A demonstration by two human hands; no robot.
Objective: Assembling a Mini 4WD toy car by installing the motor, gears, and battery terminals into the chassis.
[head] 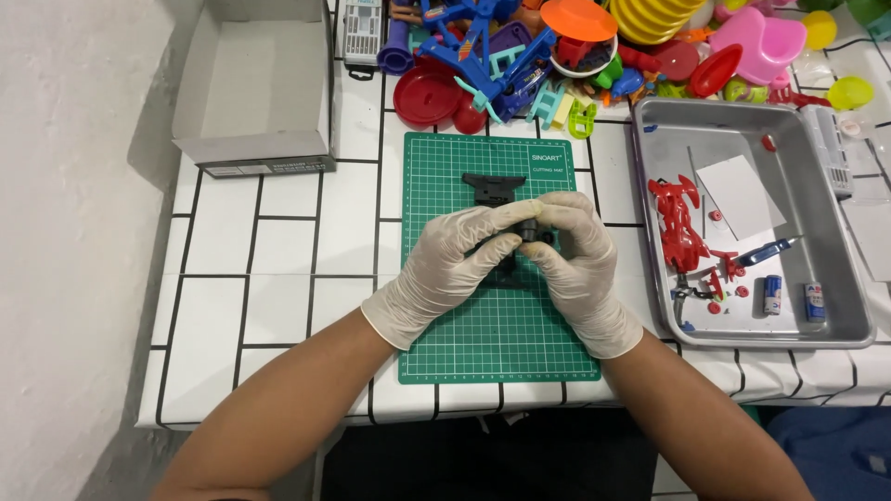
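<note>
I see both gloved hands, left hand [445, 264] and right hand [577, 264], pinching a black chassis [497, 190] above the green mat [445, 343].

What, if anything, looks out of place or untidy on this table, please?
The heap of colourful plastic toys at the far edge is jumbled, pieces lying at all angles. In the metal tray, the red toy car shell lies among loose small parts. Both gloved hands, left and right, grip a black toy chassis.
</note>
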